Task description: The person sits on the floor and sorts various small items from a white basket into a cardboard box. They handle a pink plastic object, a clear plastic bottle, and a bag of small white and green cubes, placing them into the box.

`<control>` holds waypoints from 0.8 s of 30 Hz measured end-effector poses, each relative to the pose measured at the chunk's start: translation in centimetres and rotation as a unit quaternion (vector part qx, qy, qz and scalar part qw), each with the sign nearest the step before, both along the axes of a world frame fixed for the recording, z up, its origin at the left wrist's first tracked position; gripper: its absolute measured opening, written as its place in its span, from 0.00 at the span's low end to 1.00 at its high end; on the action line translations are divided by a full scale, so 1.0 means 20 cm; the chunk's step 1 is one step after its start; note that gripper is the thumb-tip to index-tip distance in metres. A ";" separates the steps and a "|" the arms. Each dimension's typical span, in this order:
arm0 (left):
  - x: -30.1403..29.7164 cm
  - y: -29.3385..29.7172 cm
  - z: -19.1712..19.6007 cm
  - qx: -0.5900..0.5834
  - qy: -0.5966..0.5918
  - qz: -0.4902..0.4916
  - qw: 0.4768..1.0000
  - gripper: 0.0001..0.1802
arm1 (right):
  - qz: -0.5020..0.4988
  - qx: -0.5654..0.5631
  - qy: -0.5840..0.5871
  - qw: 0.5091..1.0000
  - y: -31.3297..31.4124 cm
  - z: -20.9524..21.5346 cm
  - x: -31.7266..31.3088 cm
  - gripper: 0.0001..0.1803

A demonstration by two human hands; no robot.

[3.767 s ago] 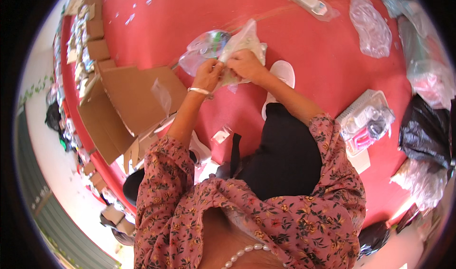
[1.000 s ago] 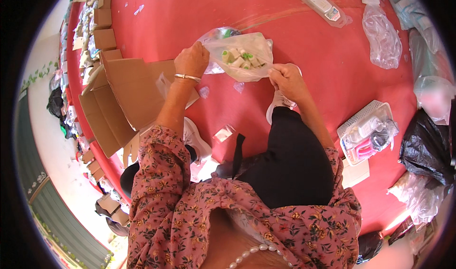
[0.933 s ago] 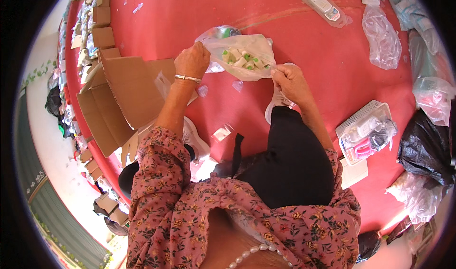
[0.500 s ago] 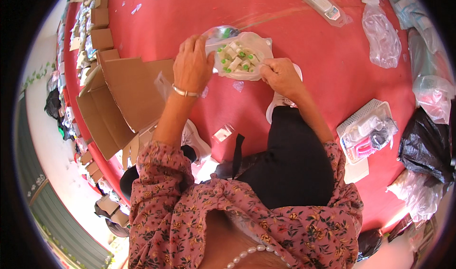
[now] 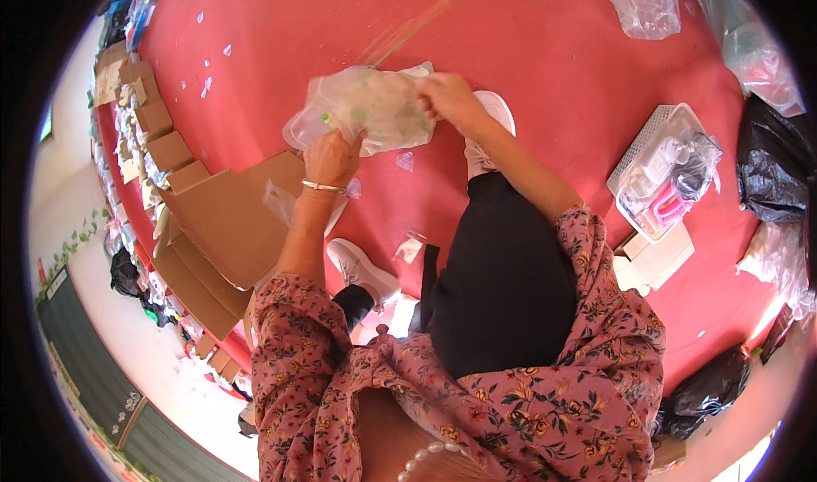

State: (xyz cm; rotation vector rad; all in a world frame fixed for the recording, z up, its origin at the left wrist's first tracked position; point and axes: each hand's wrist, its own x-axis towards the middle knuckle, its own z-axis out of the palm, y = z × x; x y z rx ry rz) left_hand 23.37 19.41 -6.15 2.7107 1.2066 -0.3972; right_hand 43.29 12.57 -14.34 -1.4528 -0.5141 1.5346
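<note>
A translucent plastic bag [image 5: 383, 112] is stretched between my two hands above the red floor. Small white and green pieces show faintly through its film, and one green bit [image 5: 327, 119] shows more sharply by my left hand. My left hand [image 5: 330, 159] has its fingers closed on the bag's near left edge. At the right end of the bag, my right hand [image 5: 447, 101] pinches the film; it is slightly blurred. What lies under the bag is mostly hidden.
An open cardboard box [image 5: 238, 218] stands left of my left forearm. To the right sits a white basket [image 5: 630, 163] of packaged items, with a black plastic bag [image 5: 770, 159] beyond. My shoe [image 5: 362, 269] and a small clear packet [image 5: 410, 245] are on the red floor.
The bag's mouth was open showing the white and green pieces; now film covers them. My left hand has moved down, and my right hand up and left. The whole view has shifted.
</note>
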 end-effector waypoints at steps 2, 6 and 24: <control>-0.01 0.03 0.04 0.001 0.001 0.003 1.000 0.13 | -0.047 -0.090 0.007 0.995 -0.04 -0.18 0.03 0.18; 0.09 0.07 0.21 -0.042 -0.107 -0.039 0.993 0.14 | -0.077 -0.097 0.030 0.992 -0.10 -0.32 0.02 0.30; 0.18 -0.26 0.08 -0.339 -0.364 0.167 0.851 0.12 | -0.202 -0.072 0.343 0.915 -0.30 -0.29 0.53 0.22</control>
